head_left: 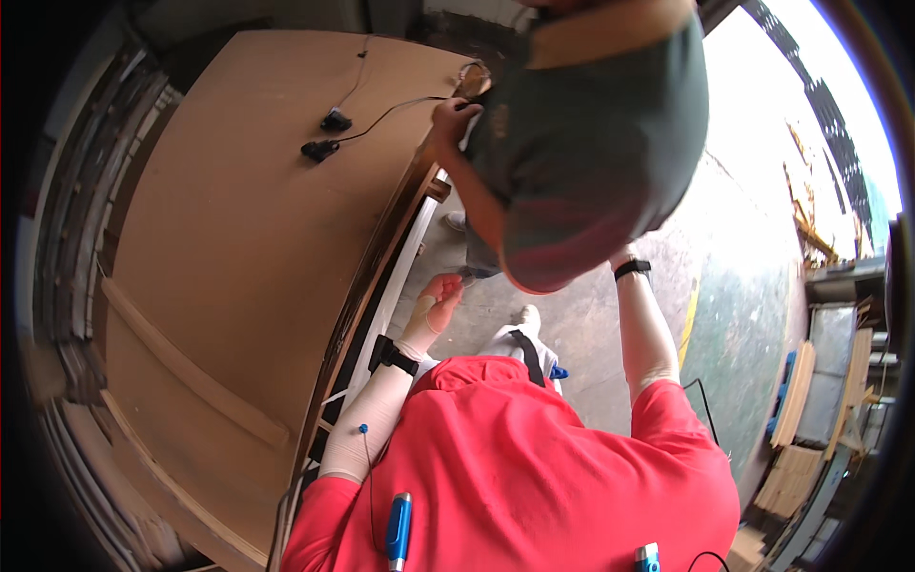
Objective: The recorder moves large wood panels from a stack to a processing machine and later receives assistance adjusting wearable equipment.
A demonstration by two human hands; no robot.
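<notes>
My left hand (439, 300) is raised beside the long edge of a brown board-topped table (257, 191). Its fingers are loosely curled and apart, with nothing seen in them. A black band (393, 355) circles that wrist. My right hand (624, 255) reaches forward on the other side, mostly hidden behind a co-worker in a dark shirt (600, 143), so its fingers do not show. Another black band (633, 269) is on that wrist. The co-worker's hand (452, 124) is at the table's far corner, close to a round brownish object (473, 78).
Two black plugs or adapters (329, 133) with thin cables lie on the tabletop. Long wooden strips (191, 362) rest along its near left part. Stacked boards (86, 200) stand at the left; wood pieces (793, 391) are at the right. The co-worker stands close in front.
</notes>
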